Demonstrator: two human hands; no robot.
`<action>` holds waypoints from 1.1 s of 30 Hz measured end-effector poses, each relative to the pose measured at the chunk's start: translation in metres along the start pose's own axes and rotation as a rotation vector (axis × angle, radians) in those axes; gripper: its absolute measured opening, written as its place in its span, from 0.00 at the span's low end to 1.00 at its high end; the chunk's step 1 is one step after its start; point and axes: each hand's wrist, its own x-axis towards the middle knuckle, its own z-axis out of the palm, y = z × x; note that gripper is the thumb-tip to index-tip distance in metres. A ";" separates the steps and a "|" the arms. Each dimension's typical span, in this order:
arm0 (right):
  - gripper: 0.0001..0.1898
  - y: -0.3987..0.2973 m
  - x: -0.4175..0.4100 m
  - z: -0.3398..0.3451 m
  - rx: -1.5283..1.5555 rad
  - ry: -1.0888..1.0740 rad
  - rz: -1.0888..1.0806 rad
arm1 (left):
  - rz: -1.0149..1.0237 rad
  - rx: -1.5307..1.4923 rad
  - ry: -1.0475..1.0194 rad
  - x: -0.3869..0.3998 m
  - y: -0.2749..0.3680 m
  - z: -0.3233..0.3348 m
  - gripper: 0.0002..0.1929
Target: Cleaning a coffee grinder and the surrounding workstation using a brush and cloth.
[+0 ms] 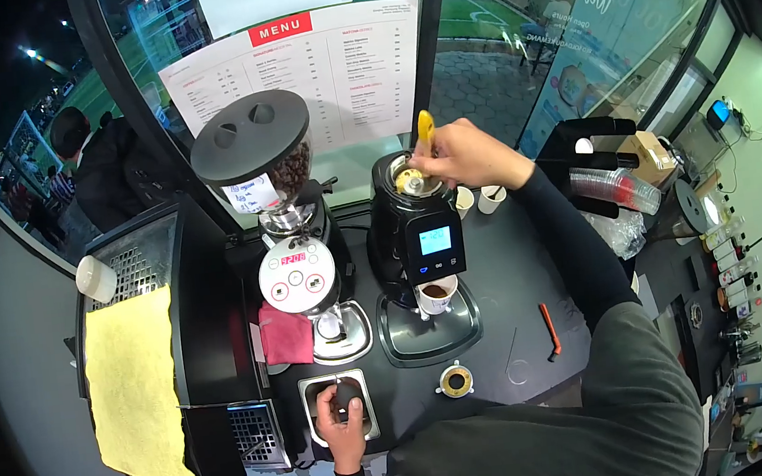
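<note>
My right hand (466, 154) holds a yellow-handled tool (426, 130), probably a brush, upright over the open top of a black coffee grinder (386, 220). Below the grinder's lit display, a white cup (437, 296) with brown ground coffee sits under the spout. My left hand (341, 424) grips a dark, rounded object (348, 391), perhaps a rubber blower bulb, over a square steel container (306, 388). A round burr or ring part (456, 379) lies on the counter, right of that container.
A second grinder (249, 137) with a bean hopper stands left of the first. An espresso machine (203, 324) bears a yellow cloth (134, 392). A pink cloth (286, 334), an orange-handled brush (550, 332), a thin wire (512, 351), paper cups (491, 198) and stacked plastic cups (616, 191) also occupy the counter.
</note>
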 end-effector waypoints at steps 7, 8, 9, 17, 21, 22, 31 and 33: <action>0.16 -0.003 -0.001 -0.007 -0.068 -0.054 -0.029 | 0.032 0.021 -0.025 0.004 -0.003 0.006 0.19; 0.16 -0.002 -0.007 -0.009 -0.056 0.117 -0.012 | 0.051 0.045 -0.034 0.004 -0.003 0.005 0.20; 0.16 0.000 -0.014 -0.011 -0.042 0.286 0.005 | 0.056 0.046 -0.032 0.003 -0.002 0.005 0.20; 0.09 0.025 -0.068 0.007 0.458 0.543 0.050 | 0.017 0.056 -0.031 -0.002 -0.013 0.004 0.20; 0.11 0.027 -0.097 0.035 0.510 0.326 0.029 | 0.042 0.051 -0.067 0.001 0.000 0.010 0.20; 0.15 0.040 -0.108 0.038 0.502 0.460 0.158 | 0.043 0.054 -0.073 0.004 0.003 0.010 0.20; 0.22 0.193 -0.260 0.217 -0.277 0.020 0.735 | -0.040 -0.006 -0.166 0.008 0.009 0.024 0.26; 0.24 0.187 -0.278 0.242 -0.243 -0.036 0.750 | -0.041 0.029 -0.179 0.009 0.008 0.031 0.26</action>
